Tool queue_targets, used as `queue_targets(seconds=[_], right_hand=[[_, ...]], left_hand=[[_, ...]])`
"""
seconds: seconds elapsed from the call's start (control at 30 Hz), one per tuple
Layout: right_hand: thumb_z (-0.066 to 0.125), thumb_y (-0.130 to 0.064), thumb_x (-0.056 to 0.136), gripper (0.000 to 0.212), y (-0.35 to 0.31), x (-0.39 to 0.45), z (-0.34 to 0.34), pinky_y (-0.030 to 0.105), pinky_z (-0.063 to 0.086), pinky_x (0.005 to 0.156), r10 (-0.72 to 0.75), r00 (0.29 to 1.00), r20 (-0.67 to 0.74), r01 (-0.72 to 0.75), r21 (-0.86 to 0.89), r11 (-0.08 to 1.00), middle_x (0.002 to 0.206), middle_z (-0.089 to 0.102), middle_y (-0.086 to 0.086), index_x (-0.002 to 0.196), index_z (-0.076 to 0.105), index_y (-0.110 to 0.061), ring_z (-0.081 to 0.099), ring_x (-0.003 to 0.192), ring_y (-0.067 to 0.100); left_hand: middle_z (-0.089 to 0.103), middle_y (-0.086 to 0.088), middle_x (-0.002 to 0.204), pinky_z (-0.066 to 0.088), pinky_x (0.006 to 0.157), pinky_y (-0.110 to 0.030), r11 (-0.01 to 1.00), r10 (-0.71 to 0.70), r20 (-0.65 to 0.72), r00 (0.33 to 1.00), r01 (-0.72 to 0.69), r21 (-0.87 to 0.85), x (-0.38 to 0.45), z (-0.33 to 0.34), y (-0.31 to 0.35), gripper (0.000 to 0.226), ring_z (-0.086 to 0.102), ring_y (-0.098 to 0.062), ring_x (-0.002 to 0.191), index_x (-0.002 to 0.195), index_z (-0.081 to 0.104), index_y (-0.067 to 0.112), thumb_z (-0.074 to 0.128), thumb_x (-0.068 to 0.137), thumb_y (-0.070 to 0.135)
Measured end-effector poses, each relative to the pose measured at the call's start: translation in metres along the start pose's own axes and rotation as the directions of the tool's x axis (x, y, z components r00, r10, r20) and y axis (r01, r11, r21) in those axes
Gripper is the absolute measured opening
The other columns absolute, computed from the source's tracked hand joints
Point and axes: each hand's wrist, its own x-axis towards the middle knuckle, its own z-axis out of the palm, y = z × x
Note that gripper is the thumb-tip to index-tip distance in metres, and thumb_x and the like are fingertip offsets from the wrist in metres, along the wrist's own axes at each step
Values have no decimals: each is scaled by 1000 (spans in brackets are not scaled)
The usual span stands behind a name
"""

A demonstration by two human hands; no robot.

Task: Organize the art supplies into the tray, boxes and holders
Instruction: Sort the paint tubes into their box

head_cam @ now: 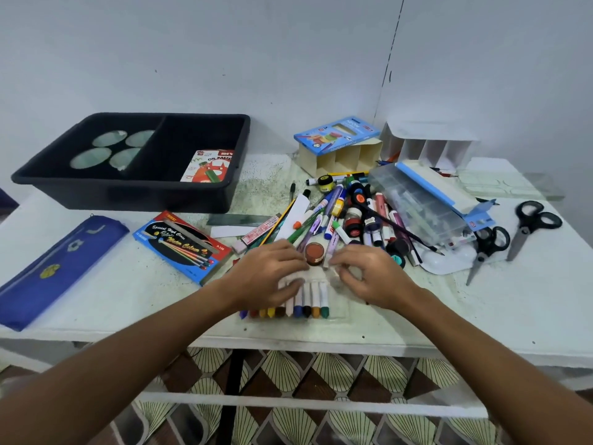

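Your left hand [269, 271] lies across the row of crayons [301, 305] at the centre of the frame, fingers curved over their paper-wrapped upper ends and pressing them down. Your right hand [369, 274] sits just beside it, fingertips bent toward the clear sleeve's upper edge; whether it pinches the plastic or only touches it cannot be told. The crayons lie side by side, long axes running toward you, coloured tips at the near edge of the table [96, 303].

The move ahead likely turns on one line: the black tray [48, 181] sits in the upper left of the frame, up and left from the crayons, so your left hand is the nearer one. The oil pastel box [208, 168] already rests in the tray's right compartment, open end toward the wall side, roughly in line with the crayons' axis.

Both forearms reach in from the lower corners, wrists low, palms down.

Just above your fingers stands a small orange paint jar [314, 253], edging the heap of markers and pens [353, 213] in the centre right.
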Motion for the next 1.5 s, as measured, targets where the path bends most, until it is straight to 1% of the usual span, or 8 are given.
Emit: queue_targets(seconds=[0.23, 0.37, 0.57, 0.77, 1.03, 1.2, 1.37, 1.5], right_hand=[[61, -19, 90, 21, 26, 48, -24, 30, 40, 78, 226, 972, -59, -234, -266, 935, 103, 62, 7, 106, 73, -14, 54, 99, 25], [62, -41, 89, 29, 31, 71, -21, 43, 30, 101, 334, 942, 28, -277, -497, 822, 124, 49, 4, 114, 69, -26, 35, 119, 27], [62, -49, 87, 34, 31, 81, -11, 59, 12, 112, 430, 897, 100, -305, -565, 767, 154, 24, 7, 113, 69, -29, 8, 143, 35], [61, -43, 89, 26, 33, 83, -7, 61, 4, 114, 466, 879, 99, -353, -521, 777, 158, 18, 5, 107, 71, -27, -1, 146, 35], [69, -26, 86, 13, 43, 80, -9, 46, 11, 116, 420, 906, -59, -424, -93, 901, 147, 41, 4, 89, 72, -14, 16, 145, 28], [72, -18, 85, 10, 39, 75, -10, 23, 31, 82, 351, 913, -208, -332, 123, 935, 103, 65, 0, 92, 70, -11, 47, 102, 16], [64, -6, 91, 14, 29, 68, -14, 16, 48, 66, 493, 864, -102, -364, 551, 751, 83, 66, 10, 105, 64, -7, 58, 71, 7], [58, 1, 93, 25, 25, 64, -13, 21, 48, 53, 551, 834, -35, -376, 695, 613, 80, 66, 20, 116, 59, -8, 62, 65, 14]], left_hand=[[72, -3, 94, 52, 78, -47, 915, -392, -117, 913, 400, 56, 32, 1, -55, 28, 59, -23, 94, 96, 74, 10, 61, 80, 28], [63, -5, 125, 39, 100, -53, 834, -551, 15, 834, 551, 30, 57, 10, -74, 39, 46, -28, 124, 109, 72, 17, 62, 83, 44], [2, -3, 164, -9, 113, -64, 870, -488, 406, 773, 467, 158, 80, 11, -85, 65, -17, -25, 148, 147, 34, 42, 62, 88, 48], [-15, -5, 162, -19, 109, -65, 900, -425, 626, 655, 378, 216, 105, 5, -107, 84, -31, -29, 143, 149, 24, 46, 70, 79, 54], [13, -3, 162, -9, 111, -68, 917, -381, 603, 701, 369, 150, 118, 5, -114, 64, -12, -26, 149, 131, 57, 37, 78, 72, 51], [27, -5, 156, 7, 114, -59, 926, -366, 546, 754, 351, 137, 114, 2, -111, 45, 7, -22, 144, 116, 66, 37, 74, 75, 53], [13, -4, 162, -3, 114, -66, 899, -404, 625, 668, 416, 137, 104, -4, -116, 51, -8, -27, 149, 127, 59, 38, 75, 79, 37], [27, -4, 155, 7, 116, -60, 884, -431, 588, 684, 450, 125, 94, -4, -113, 41, 5, -26, 146, 112, 62, 34, 80, 75, 34]])
